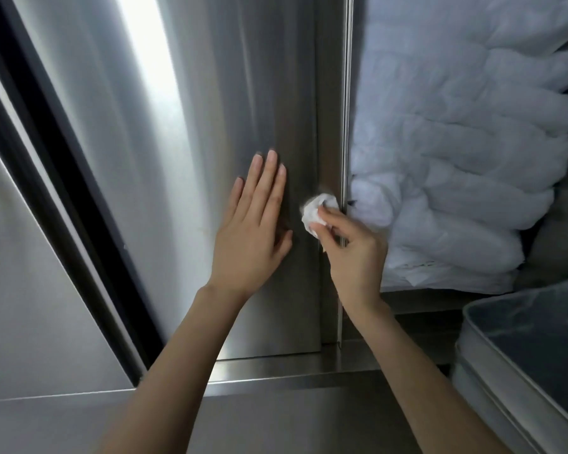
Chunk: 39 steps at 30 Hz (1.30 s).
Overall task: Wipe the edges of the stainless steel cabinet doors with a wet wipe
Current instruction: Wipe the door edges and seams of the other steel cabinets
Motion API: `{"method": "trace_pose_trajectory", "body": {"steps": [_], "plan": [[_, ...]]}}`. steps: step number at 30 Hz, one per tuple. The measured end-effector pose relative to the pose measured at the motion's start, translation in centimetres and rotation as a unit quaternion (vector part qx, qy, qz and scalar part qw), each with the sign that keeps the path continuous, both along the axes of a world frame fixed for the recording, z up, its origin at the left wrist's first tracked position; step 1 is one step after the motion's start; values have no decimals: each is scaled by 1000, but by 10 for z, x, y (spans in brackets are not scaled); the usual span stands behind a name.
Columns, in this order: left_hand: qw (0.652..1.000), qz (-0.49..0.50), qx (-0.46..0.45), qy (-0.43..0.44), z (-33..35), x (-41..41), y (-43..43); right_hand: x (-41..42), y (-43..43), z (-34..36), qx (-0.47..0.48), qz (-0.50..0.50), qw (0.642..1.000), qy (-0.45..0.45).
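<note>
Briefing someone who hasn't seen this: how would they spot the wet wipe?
Find the tall stainless steel cabinet door mid-frame and follow its right edge down. There the right hand pinches the wet wipe, a small crumpled white wad. The white bundles stacked beside it are far bigger.

A single wide-angle camera, worn on the person's head, looks forward and down from close range, about arm's reach, at the lower part of a steel cabinet door. The door fills the middle of the picture. Both forearms enter from the bottom edge, and the left grip and right grip sit near the centre. The lens slants the dark seam at the left. White bundles and a bin take up the right side.
</note>
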<state>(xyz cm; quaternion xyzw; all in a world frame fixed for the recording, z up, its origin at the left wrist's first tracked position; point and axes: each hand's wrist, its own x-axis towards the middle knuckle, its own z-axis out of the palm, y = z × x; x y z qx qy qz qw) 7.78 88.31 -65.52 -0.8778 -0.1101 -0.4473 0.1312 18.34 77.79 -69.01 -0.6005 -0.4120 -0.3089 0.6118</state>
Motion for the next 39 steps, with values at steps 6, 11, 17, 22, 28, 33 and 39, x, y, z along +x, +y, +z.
{"method": "trace_pose_trajectory", "body": {"steps": [6, 11, 17, 22, 28, 33, 39], "plan": [[999, 25, 42, 25, 0, -5, 8, -2, 11, -19, 60, -18, 998, -17], [999, 21, 40, 22, 0, -3, 6, -5, -5, -90, -9, -1, 1000, -6], [999, 22, 47, -1, -4, 3, 8, -4, -3, -60, -8, -9, 1000, 13], [1000, 24, 10, -12, -44, 4, 3, -10, 5, -71, 14, -16, 999, 24], [999, 44, 10, -3, -68, 4, 2, -13, -15, -152, -121, 3, 989, 90], [999, 30, -34, 7, -92, 4, -13, -9, -11, -132, -87, 8, 993, 79], [997, 37, -4, 63, -116, -6, -12, -8, -6, -147, -71, -8, 995, 66]]}}
